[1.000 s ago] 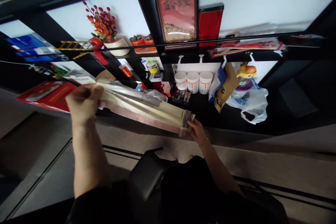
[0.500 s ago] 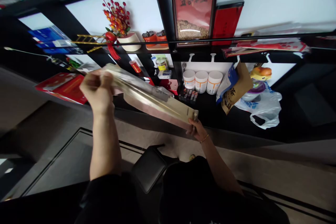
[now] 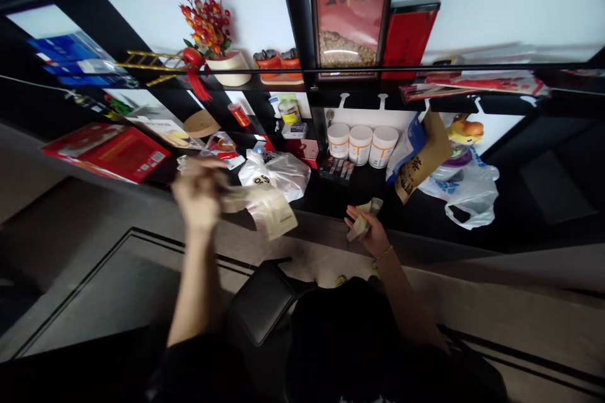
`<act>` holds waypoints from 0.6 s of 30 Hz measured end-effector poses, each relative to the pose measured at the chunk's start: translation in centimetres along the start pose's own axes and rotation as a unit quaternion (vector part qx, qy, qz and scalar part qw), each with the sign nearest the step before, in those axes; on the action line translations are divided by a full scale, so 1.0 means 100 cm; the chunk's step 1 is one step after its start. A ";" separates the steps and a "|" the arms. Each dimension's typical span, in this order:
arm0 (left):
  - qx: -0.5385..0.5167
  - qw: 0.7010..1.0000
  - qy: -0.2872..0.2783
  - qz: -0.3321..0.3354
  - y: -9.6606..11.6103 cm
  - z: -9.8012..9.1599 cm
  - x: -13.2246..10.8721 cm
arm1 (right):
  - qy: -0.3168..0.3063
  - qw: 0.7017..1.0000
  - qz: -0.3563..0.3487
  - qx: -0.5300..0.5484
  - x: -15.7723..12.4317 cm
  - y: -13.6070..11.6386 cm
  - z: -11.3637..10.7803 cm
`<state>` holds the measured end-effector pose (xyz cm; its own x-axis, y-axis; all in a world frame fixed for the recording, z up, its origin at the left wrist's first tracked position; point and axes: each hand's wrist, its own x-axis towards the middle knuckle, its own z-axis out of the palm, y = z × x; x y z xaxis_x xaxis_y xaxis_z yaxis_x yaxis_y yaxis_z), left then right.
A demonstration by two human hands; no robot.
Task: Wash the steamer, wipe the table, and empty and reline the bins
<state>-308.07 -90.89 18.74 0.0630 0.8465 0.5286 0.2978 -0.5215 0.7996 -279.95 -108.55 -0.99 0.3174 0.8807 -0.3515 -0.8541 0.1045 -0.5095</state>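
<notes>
My left hand [image 3: 196, 195], smeared by motion, is closed on one end of a cream-and-pinkish plastic packet [image 3: 276, 211]. The packet looks soft and flimsy and trails to the right, in front of a white plastic bag [image 3: 278, 176] on the shelf. My right hand [image 3: 373, 236] is held palm up near the shelf's front edge. A small crumpled cream scrap [image 3: 362, 220] lies under its thumb, with the other fingers partly stretched out. A gap separates the packet from the scrap.
Three white canisters [image 3: 360, 145], a brown tea bag [image 3: 423, 157] and a knotted clear bag [image 3: 472, 195] stand on the black shelf. Red flat boxes [image 3: 111, 151] lie at the left. A black chair [image 3: 262, 302] is below, in front of me.
The cream strip stretched between both hands is now in two separate pieces, one in each hand. My left hand has dropped lower and right; the right has shifted slightly right.
</notes>
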 end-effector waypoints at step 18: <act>-0.189 0.932 -0.289 -0.112 0.039 0.115 -0.072 | -0.021 0.997 0.079 -0.009 -0.012 0.035 0.000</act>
<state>-296.44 -97.80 14.79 0.5740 0.7982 0.1827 0.0144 -0.2329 0.9724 -283.28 -109.19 -2.32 0.1615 0.9045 -0.3948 -0.8846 -0.0447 -0.4641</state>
